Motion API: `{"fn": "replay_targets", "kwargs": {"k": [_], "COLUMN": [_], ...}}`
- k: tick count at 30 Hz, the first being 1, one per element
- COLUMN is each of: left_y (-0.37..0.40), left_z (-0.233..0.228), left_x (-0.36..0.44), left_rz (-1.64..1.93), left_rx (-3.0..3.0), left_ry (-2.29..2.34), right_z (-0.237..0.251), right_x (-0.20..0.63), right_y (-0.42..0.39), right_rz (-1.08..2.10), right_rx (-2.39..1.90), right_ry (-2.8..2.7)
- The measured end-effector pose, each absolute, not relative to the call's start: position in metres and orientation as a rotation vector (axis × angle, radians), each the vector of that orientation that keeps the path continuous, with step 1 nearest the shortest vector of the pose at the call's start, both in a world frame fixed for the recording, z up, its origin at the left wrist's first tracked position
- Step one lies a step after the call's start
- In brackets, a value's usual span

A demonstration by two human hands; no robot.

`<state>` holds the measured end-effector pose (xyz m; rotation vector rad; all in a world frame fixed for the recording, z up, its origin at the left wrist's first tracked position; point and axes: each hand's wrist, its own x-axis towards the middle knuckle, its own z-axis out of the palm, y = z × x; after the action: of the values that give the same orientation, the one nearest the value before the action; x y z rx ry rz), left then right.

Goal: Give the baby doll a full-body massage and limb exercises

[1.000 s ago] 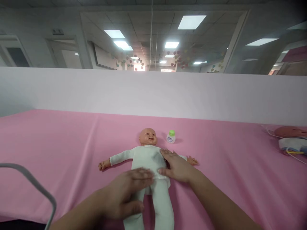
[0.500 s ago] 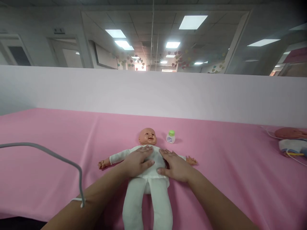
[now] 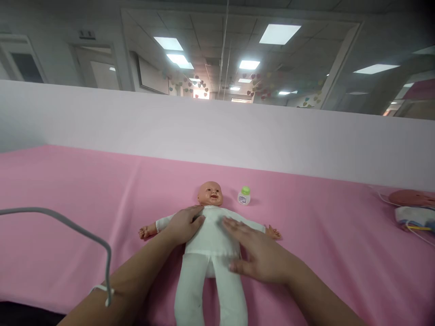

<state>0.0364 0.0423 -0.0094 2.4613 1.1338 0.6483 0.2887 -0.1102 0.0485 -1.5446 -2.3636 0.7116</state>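
Note:
A baby doll (image 3: 212, 235) in a white top and white trousers lies on its back on the pink sheet, arms spread and head away from me. My left hand (image 3: 185, 225) rests with fingers extended on the doll's shoulder and upper chest, at the left of the picture. Over the other side of its chest, my right hand (image 3: 256, 249) has its fingers stretched out, slightly blurred; whether the palm touches the cloth cannot be made out. Beside the doll's head stands a small clear bottle (image 3: 244, 198) with a green cap.
The pink sheet (image 3: 322, 217) covers the tabletop up to a low white wall (image 3: 204, 131) with glass above. At the right edge lies another doll (image 3: 413, 199) with a white and blue cloth and tubing. A grey cable (image 3: 78, 228) arcs in from the left near my forearm.
My right hand has moved down and to the right from the doll's chest. My left hand has slid outward toward the shoulder, uncovering the middle of the top. The view has tilted slightly.

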Motion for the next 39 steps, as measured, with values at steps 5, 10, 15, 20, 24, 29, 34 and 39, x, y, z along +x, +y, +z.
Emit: {"fn": "replay_targets", "kwargs": {"k": [5, 10, 15, 20, 24, 29, 34, 39], "left_y": [0.043, 0.042, 0.041, 0.040, 0.042, 0.039, 0.033, 0.040], "left_z": [-0.014, -0.012, -0.010, -0.012, -0.011, -0.007, -0.003, -0.003], "left_x": [0.038, 0.039, 0.038, 0.036, 0.035, 0.026, -0.016, -0.075], "left_rz": [0.631, 0.620, 0.632, 0.641, 0.647, 0.512, 0.308, 0.282], "left_rx": [2.476, 2.482, 2.495, 2.496, 2.484, 2.528, 2.581, 2.513], "left_ry": [1.155, 1.144, 1.115, 1.096, 1.055, 1.170, 1.366, 1.653], "right_z": [0.054, 0.039, 0.023, 0.015, 0.015, 0.016, 0.016, 0.012], "right_x": [0.260, 0.259, 0.267, 0.271, 0.278, 0.292, 0.332, 0.378], "right_y": [-0.131, -0.098, -0.052, -0.036, -0.040, -0.050, -0.067, -0.085], "right_rz": [0.945, 0.858, 0.633, 0.574, 0.554, 0.478, 0.415, 0.694], "right_rx": [-1.038, -1.151, -1.434, -1.674, -1.812, -2.019, -2.120, -2.077], "right_ry": [-2.545, -2.527, -2.455, -2.266, -2.211, -2.106, -2.027, -1.824]}}
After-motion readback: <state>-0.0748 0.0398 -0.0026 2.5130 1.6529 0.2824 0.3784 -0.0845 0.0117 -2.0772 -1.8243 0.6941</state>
